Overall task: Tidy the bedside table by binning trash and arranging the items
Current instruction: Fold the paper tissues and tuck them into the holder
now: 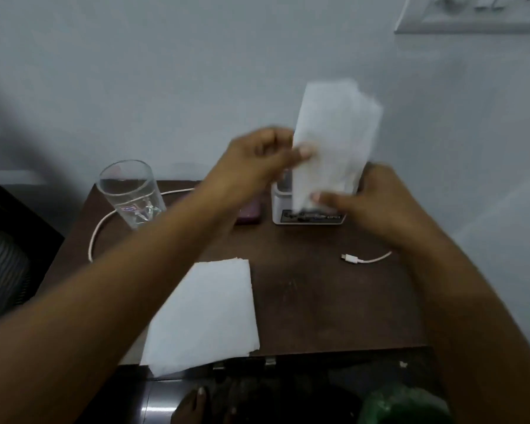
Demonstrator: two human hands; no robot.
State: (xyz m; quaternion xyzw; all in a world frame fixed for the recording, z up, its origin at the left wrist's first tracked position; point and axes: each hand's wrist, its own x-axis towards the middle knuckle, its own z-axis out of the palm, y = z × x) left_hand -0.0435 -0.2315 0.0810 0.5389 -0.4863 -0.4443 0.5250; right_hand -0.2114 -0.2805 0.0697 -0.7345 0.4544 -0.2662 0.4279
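Observation:
Both hands hold a white tissue [334,139] upright over the back of the dark brown bedside table [312,301]. My left hand [257,163] pinches its left edge with the thumb. My right hand [374,203] grips its lower end. Behind the tissue stands a small white box-like device [306,217], partly hidden. A second white tissue [205,316] lies flat at the table's front left, overhanging the edge. A clear drinking glass [129,194] stands at the back left. A dark purple object [251,214] lies beside the device, mostly hidden by my left forearm.
A white charging cable [97,237] loops behind the glass, and its plug end [352,259] lies at the right. A wall runs close behind the table. On the floor below I see a foot [193,405] and something green [404,405]. A dark chair [3,255] stands at left.

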